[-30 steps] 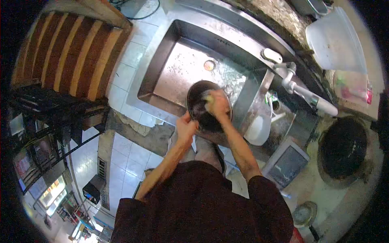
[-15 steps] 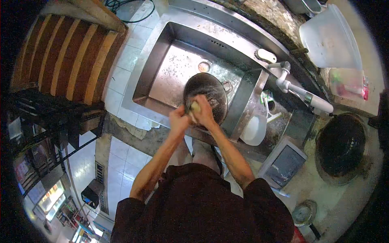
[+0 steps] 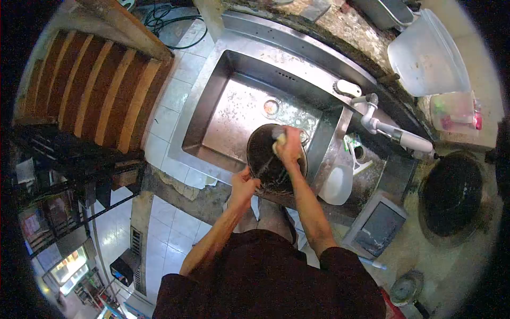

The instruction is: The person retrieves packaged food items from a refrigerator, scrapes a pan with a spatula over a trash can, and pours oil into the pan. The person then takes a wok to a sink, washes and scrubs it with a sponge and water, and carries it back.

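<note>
A dark round pan point(image 3: 261, 151) is at the near side of the steel sink point(image 3: 212, 125), its inside wet and facing up. My left hand point(image 3: 244, 189) is closed on the pan's near-left rim. Inside the pan, toward its far-right side, my right hand point(image 3: 290, 148) is closed round a pale yellowish sponge point(image 3: 279, 138), which looks pressed against the inner surface. Fingers cover much of the sponge. A small metal loop handle point(image 3: 304, 137) shows on the pan's far-right edge.
Right of the sink basin stand a white plastic container point(image 3: 338, 185) and a white-handled brush point(image 3: 348, 88). A faucet point(image 3: 382, 126) reaches along the back right. Farther right are a blackened wok point(image 3: 451, 194), a grey tray-like object point(image 3: 377, 223) and a translucent tub point(image 3: 430, 53).
My right hand with the sponge has moved from the pan's near-left part to its far-right side. The hands are farther apart, and the view has shifted so the sink appears lower.
</note>
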### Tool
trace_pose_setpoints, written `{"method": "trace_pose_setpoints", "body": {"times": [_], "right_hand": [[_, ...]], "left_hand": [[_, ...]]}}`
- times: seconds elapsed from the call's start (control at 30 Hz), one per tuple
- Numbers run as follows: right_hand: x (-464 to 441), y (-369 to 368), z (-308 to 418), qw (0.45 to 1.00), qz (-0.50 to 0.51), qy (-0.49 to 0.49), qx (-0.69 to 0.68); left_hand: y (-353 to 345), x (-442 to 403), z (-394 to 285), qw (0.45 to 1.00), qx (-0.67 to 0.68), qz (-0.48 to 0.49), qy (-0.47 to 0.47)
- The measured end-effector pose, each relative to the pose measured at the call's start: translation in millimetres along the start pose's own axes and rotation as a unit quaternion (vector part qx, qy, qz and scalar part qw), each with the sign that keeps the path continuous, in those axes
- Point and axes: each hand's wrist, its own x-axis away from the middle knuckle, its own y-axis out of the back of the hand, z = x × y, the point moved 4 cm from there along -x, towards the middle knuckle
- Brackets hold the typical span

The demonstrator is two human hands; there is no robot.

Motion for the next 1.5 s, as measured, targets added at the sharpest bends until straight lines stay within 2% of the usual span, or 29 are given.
{"method": "trace_pose_setpoints", "body": {"times": [0.03, 0.1, 0.13, 0.17, 0.23, 0.3, 0.33, 0.37, 0.43, 0.47, 0.5, 0.53, 0.57, 0.63, 0.67, 0.77, 0.8, 0.83, 0.9, 0.97, 1.03, 1.1, 1.13, 1.23, 1.3, 1.33, 1.43, 1.47, 1.5], "right_hand": [[-4.4, 11.1, 11.7, 0.997, -0.038, -0.059, 0.045], [8.2, -0.5, 25.3, 0.997, -0.041, -0.008, -0.061], [18.3, -6.5, 42.9, 0.991, 0.022, 0.059, -0.121], [22.2, 4.3, 70.9, 0.968, 0.109, 0.072, -0.214], [17.8, 9.1, 77.9, 0.951, 0.142, 0.110, -0.251], [-5.4, 3.2, 40.5, 0.989, -0.007, 0.076, -0.127], [-15.6, 7.5, 31.9, 0.987, -0.113, -0.046, -0.103], [-25.1, 19.1, 44.7, 0.976, -0.149, -0.102, -0.125], [-7.4, 4.5, 63.2, 0.995, -0.054, 0.012, -0.080], [14.1, -5.2, 64.4, 0.990, 0.030, 0.052, -0.129], [20.6, 25.3, 102.9, 0.972, 0.114, 0.078, -0.190], [28.9, 23.9, 89.2, 0.965, 0.162, 0.075, -0.194], [32.8, 21.3, 73.3, 0.955, 0.208, 0.071, -0.201], [12.6, 46.9, 40.9, 0.985, 0.155, 0.038, -0.059], [-10.0, 56.3, 33.4, 0.996, 0.027, 0.083, -0.025], [-26.6, 39.8, 48.5, 0.995, -0.095, 0.009, -0.025], [-11.2, 19.4, 50.7, 0.991, -0.041, 0.090, -0.092], [4.3, 10.0, 63.5, 0.985, 0.040, 0.121, -0.113], [19.8, 29.6, 89.7, 0.957, 0.245, 0.134, -0.081], [-3.5, 43.6, 52.3, 0.944, 0.304, 0.099, 0.078], [-35.8, 49.9, 40.0, 0.971, 0.115, 0.063, 0.198], [-23.9, 30.6, 54.6, 0.978, 0.063, 0.080, 0.183], [-12.2, 20.5, 66.9, 0.980, 0.102, 0.169, 0.026], [11.2, 10.6, 58.0, 0.944, 0.274, 0.181, -0.024], [-23.9, 34.2, 37.2, 0.958, 0.145, 0.131, 0.211], [-39.6, 42.4, 35.1, 0.965, 0.054, 0.133, 0.219], [-38.2, 27.6, 63.2, 0.987, -0.020, 0.141, 0.067], [-25.1, 10.8, 76.0, 0.990, 0.052, 0.124, -0.034], [-10.5, 2.6, 93.1, 0.981, 0.089, 0.159, -0.071]], "left_hand": [[-5.7, 4.1, -0.8, 1.000, 0.009, -0.002, -0.027], [-7.6, -13.0, 11.6, 1.000, -0.006, -0.010, -0.005], [-4.0, -20.1, 13.5, 0.999, -0.035, 0.002, 0.018], [-3.1, -24.0, 7.3, 0.997, -0.062, 0.013, 0.040], [-2.4, -21.6, -7.0, 0.997, -0.067, 0.022, 0.034], [-7.6, -11.0, -15.2, 0.998, -0.056, 0.034, 0.010], [-12.1, -6.4, -20.8, 0.998, -0.039, 0.026, 0.030], [-14.8, -9.3, -17.9, 0.999, -0.037, 0.026, 0.001], [-14.4, -20.0, -12.1, 0.997, -0.034, 0.025, -0.057], [-8.0, -25.6, -13.7, 0.998, -0.048, 0.036, -0.009], [2.9, -33.1, -22.4, 0.996, -0.061, 0.044, 0.036], [8.8, -35.6, -28.8, 0.993, -0.076, 0.052, 0.077], [7.2, -33.3, -36.9, 0.996, -0.062, 0.053, 0.038], [-0.3, -21.7, -44.6, 0.997, -0.033, 0.054, -0.035], [-2.5, -17.0, -40.4, 0.998, -0.033, 0.035, -0.049], [-13.9, -12.5, -27.2, 0.999, -0.012, 0.049, 0.012], [-9.0, -13.2, -26.9, 0.999, -0.007, 0.041, 0.021], [-1.9, -18.0, -29.0, 0.999, -0.001, 0.035, 0.029], [13.0, -37.5, -42.0, 0.999, 0.015, 0.021, 0.033], [19.3, -24.3, -59.8, 0.999, -0.032, 0.017, 0.026], [9.1, -21.0, -65.2, 0.997, -0.076, 0.005, -0.013], [-0.6, -23.5, -61.2, 1.000, -0.004, -0.004, -0.023], [-1.3, -31.5, -53.7, 1.000, -0.002, -0.009, -0.028], [18.9, -30.8, -43.4, 0.999, 0.012, 0.026, 0.026], [25.4, -20.9, -42.2, 0.999, 0.008, 0.034, 0.042], [18.8, -12.8, -41.7, 0.999, 0.005, 0.019, 0.027], [9.3, -17.3, -31.3, 0.999, 0.030, -0.009, -0.003], [12.8, -29.1, -12.0, 1.000, 0.017, -0.012, 0.001], [13.9, -36.3, -1.8, 1.000, 0.004, -0.015, 0.003]]}}
